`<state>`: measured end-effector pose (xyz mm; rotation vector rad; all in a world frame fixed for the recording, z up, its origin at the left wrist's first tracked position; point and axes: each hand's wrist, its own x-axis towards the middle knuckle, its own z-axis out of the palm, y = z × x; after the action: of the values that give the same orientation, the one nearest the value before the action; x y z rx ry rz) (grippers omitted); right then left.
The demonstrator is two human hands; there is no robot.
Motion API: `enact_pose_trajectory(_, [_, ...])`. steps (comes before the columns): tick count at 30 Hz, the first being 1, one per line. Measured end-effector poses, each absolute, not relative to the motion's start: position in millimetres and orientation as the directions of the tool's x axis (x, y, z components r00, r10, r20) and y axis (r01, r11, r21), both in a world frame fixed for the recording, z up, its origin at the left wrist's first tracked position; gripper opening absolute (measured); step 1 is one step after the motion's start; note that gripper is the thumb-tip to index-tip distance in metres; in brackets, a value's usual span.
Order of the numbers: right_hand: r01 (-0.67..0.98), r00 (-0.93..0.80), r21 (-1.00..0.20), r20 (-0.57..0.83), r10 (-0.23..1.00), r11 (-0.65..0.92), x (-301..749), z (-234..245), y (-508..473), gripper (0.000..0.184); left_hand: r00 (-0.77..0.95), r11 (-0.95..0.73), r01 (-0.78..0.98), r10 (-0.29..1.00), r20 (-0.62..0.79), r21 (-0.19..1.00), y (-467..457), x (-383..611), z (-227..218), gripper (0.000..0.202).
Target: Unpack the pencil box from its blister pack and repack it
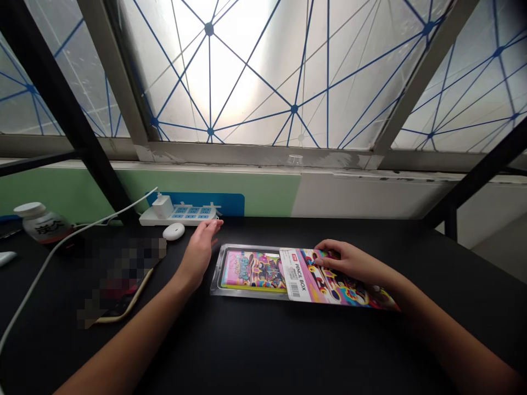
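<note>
A colourful pencil box (263, 271) in clear plastic packaging lies flat on the black desk (263, 340), with a pink card label reading PENCIL BOX. My right hand (349, 263) rests on the right part of the package, fingers curled and pressing on the card. My left hand (201, 247) hovers just left of the package's left end, fingers stretched out and together, holding nothing.
A white power strip (179, 215) with a plugged charger and cable sits at the desk's back edge, a small white oval object (173, 231) in front of it. A white-capped bottle (39, 222) stands far left. A blurred flat item (119, 280) lies left of my arm.
</note>
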<state>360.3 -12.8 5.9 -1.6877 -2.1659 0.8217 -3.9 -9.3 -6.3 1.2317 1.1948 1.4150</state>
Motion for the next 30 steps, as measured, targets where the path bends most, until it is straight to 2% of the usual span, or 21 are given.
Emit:
enact_pose_trajectory(5, [0.806, -0.310, -0.555, -0.100, 0.945, 0.205, 359.5, 5.0, -6.7, 0.058, -0.100, -0.153, -0.119, 0.985, 0.142, 0.981, -15.9, 11.7, -17.0, 0.042])
enact_pose_trajectory(11, [0.840, -0.408, -0.440, -0.127, 0.904, 0.317, 315.4, 17.9, 4.1, 0.064, -0.083, -0.196, -0.146, 0.979, 0.186, 0.970, -19.6, 12.9, -19.8, 0.052])
enact_pose_trajectory(15, [0.827, -0.471, -0.400, -0.107, 0.876, 0.395, 255.2, 20.9, 12.4, 0.057, -0.054, -0.217, -0.174, 0.976, 0.211, 0.961, -19.1, 11.8, -18.2, 0.054])
enact_pose_trajectory(21, [0.787, -0.543, -0.341, 0.012, 0.840, 0.514, 183.8, 13.8, 6.5, 0.043, -0.035, -0.177, -0.219, 0.984, 0.174, 0.959, -20.1, 12.1, -13.5, 0.057])
enact_pose_trajectory(24, [0.784, -0.530, -0.341, 0.068, 0.846, 0.519, 191.9, 15.0, 1.2, 0.042, -0.050, -0.188, -0.172, 0.982, 0.182, 0.967, -20.7, 11.2, -11.3, 0.053])
enact_pose_trajectory(28, [0.814, -0.442, -0.379, 0.089, 0.893, 0.440, 244.7, 15.7, -0.7, 0.041, -0.072, -0.138, -0.098, 0.989, 0.131, 0.986, -18.2, 6.5, -10.3, 0.025])
enact_pose_trajectory(30, [0.832, -0.381, -0.406, 0.077, 0.921, 0.378, 276.7, 12.8, -1.8, 0.042, -0.069, -0.060, -0.100, 0.996, 0.053, 0.993, -15.2, 3.4, -12.2, 0.031])
